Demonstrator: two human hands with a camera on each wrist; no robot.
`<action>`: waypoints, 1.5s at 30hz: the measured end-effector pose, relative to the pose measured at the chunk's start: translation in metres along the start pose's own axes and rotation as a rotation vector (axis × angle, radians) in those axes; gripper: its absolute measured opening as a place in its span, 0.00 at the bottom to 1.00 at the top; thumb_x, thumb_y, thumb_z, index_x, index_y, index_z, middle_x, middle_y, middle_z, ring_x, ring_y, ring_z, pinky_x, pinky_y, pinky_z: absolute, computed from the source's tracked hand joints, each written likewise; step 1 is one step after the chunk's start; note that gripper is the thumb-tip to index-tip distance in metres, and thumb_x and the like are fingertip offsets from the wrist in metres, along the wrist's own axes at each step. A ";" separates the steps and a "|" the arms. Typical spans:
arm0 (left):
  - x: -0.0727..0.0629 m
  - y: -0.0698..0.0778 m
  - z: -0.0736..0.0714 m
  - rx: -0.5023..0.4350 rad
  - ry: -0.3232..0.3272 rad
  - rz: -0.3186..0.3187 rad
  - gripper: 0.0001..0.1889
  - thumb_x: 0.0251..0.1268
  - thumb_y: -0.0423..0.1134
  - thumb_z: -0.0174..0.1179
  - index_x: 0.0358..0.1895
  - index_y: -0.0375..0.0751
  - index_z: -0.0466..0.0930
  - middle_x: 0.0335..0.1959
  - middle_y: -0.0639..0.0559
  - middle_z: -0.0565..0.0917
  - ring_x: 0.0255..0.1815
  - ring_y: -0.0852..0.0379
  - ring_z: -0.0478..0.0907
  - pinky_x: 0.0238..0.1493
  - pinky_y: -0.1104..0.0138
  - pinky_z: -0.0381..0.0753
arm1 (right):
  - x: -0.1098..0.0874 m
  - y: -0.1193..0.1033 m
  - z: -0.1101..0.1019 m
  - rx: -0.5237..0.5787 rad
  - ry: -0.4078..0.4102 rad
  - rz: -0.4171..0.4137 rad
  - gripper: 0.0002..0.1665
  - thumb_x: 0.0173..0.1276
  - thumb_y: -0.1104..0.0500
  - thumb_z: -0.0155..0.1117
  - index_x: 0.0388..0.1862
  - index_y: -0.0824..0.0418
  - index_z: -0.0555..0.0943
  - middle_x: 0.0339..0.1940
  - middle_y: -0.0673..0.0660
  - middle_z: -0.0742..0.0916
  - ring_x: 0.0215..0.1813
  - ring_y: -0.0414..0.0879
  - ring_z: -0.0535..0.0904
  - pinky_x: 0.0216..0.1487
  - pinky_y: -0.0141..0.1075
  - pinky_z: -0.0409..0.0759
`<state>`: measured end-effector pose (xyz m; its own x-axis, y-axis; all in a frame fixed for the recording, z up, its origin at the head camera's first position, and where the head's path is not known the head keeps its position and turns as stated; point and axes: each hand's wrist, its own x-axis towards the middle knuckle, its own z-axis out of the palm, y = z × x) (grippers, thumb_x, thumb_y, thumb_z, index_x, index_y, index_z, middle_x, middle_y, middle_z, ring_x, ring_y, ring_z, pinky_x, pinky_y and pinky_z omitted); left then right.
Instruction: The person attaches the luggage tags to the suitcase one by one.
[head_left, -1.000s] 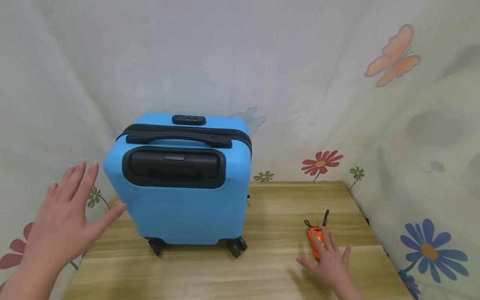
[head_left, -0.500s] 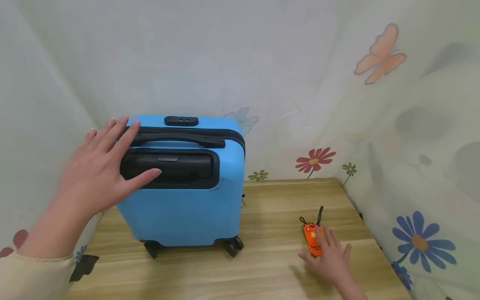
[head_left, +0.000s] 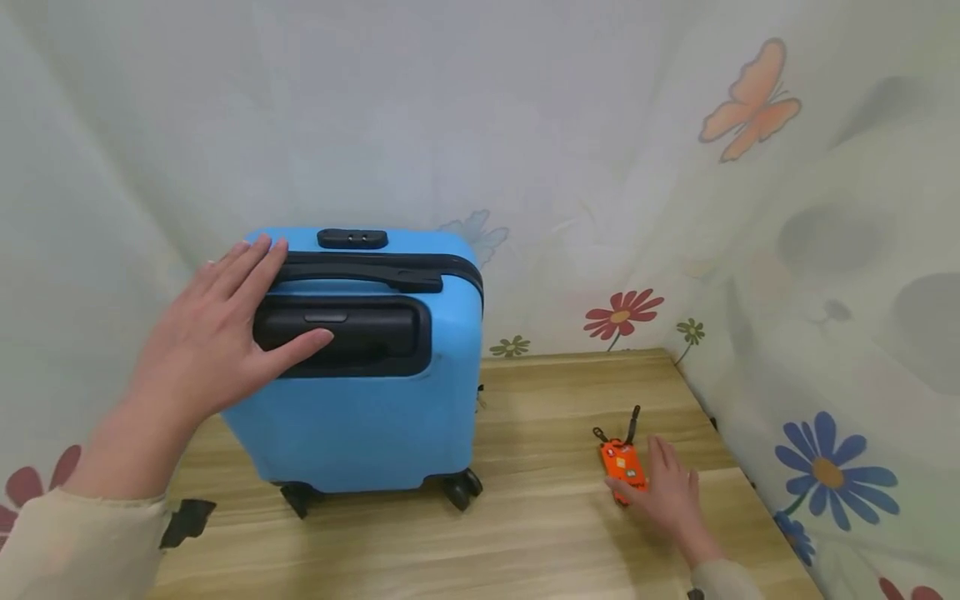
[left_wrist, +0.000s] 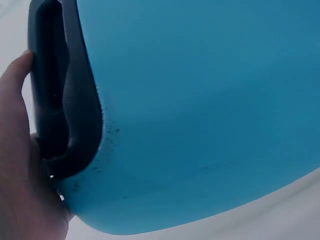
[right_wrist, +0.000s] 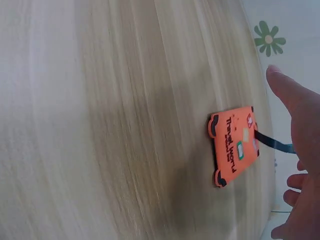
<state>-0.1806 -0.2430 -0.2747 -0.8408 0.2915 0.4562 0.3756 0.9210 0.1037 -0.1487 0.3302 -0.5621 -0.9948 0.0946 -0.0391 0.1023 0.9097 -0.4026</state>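
A light-blue hard-shell suitcase (head_left: 367,433) stands upright on its black wheels at the left of the wooden table. My left hand (head_left: 202,342) rests on its upper left corner, fingers straight over the end of the black carry handle (head_left: 352,271) and thumb across the recessed black panel (head_left: 375,337). In the left wrist view the hand (left_wrist: 20,170) lies along that recess on the blue shell (left_wrist: 200,115). An orange luggage tag (head_left: 619,462) with a dark strap lies on the table. My right hand (head_left: 671,496) is right beside it, fingers extended; the tag's printed face (right_wrist: 235,145) shows in the right wrist view.
The wood-grain table (head_left: 540,533) runs back to a pale curtain (head_left: 465,117) printed with flowers and butterflies. A dark combination lock (head_left: 352,239) sits on the suitcase's top. A dark torn-edged patch (head_left: 187,522) shows near the left sleeve.
My left hand has moved right and up from beside the suitcase onto its upper corner. My right hand has shifted slightly right, uncovering more of the tag. The view has shifted a little.
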 end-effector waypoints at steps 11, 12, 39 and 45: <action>-0.002 0.000 0.010 -0.027 0.046 -0.012 0.58 0.65 0.73 0.64 0.88 0.44 0.49 0.87 0.39 0.57 0.88 0.41 0.48 0.85 0.45 0.48 | 0.016 0.020 0.023 0.125 -0.079 0.084 0.76 0.69 0.25 0.67 0.85 0.78 0.43 0.85 0.81 0.49 0.82 0.82 0.44 0.79 0.73 0.46; -0.002 0.000 0.010 -0.027 0.048 -0.013 0.59 0.65 0.73 0.64 0.88 0.44 0.49 0.87 0.39 0.57 0.88 0.41 0.48 0.85 0.45 0.48 | 0.017 0.022 0.026 0.132 -0.087 0.096 0.76 0.68 0.24 0.67 0.85 0.78 0.44 0.85 0.81 0.49 0.82 0.82 0.44 0.79 0.73 0.47; -0.004 -0.001 0.016 -0.066 0.132 -0.025 0.58 0.62 0.72 0.68 0.87 0.43 0.56 0.84 0.39 0.63 0.86 0.39 0.56 0.82 0.41 0.57 | 0.019 0.015 0.039 0.125 0.059 -0.063 0.43 0.65 0.52 0.79 0.71 0.76 0.75 0.61 0.74 0.77 0.61 0.68 0.76 0.64 0.65 0.76; -0.004 -0.001 0.017 -0.069 0.134 -0.029 0.58 0.62 0.72 0.68 0.87 0.44 0.56 0.84 0.39 0.63 0.86 0.39 0.56 0.81 0.39 0.58 | 0.018 0.016 0.038 0.151 0.017 -0.068 0.45 0.63 0.54 0.81 0.72 0.75 0.74 0.61 0.72 0.78 0.59 0.64 0.78 0.62 0.63 0.78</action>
<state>-0.1842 -0.2404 -0.2912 -0.7941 0.2236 0.5652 0.3814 0.9073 0.1769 -0.1647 0.3310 -0.6037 -0.9991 0.0428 0.0080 0.0318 0.8430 -0.5370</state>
